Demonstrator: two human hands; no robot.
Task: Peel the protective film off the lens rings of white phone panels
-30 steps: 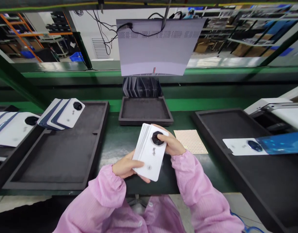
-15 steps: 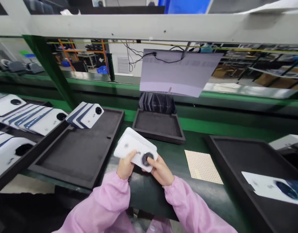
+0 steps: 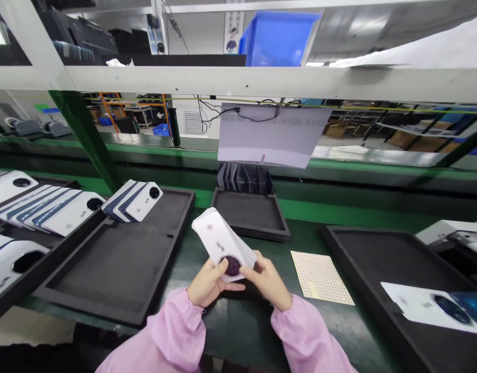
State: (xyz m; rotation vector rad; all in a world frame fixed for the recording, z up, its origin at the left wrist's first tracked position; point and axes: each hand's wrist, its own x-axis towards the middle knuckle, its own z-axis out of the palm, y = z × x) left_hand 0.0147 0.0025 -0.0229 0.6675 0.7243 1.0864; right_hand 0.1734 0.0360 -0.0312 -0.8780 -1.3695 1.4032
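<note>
A fanned stack of white phone back covers (image 3: 219,238), each thin, is held over the green bench. The top one carries a dark round camera area at its near end. My left hand (image 3: 209,282) grips the near end, thumb on the camera area and some fingers reaching out below. At the right corner of the stack, my right hand (image 3: 267,280) is closed on the covers' edges, its thumb beside the camera area. Fingertips behind the stack are hidden. Just beyond is a small black tray (image 3: 250,207) with a row of dark, shiny pieces (image 3: 244,177) at its back.
To the left lies a large black tray (image 3: 106,274) with a few white covers (image 3: 133,201) at its far end. More white covers (image 3: 55,210) stand further left. A dotted sticker sheet (image 3: 320,277) lies right of my hands, before another black tray (image 3: 370,259) with a white cover (image 3: 429,305).
The stack has turned more upright and its covers have fanned out to the right. My left thumb has moved onto the camera area, and my right hand has shifted to the corner. The view has tilted up.
</note>
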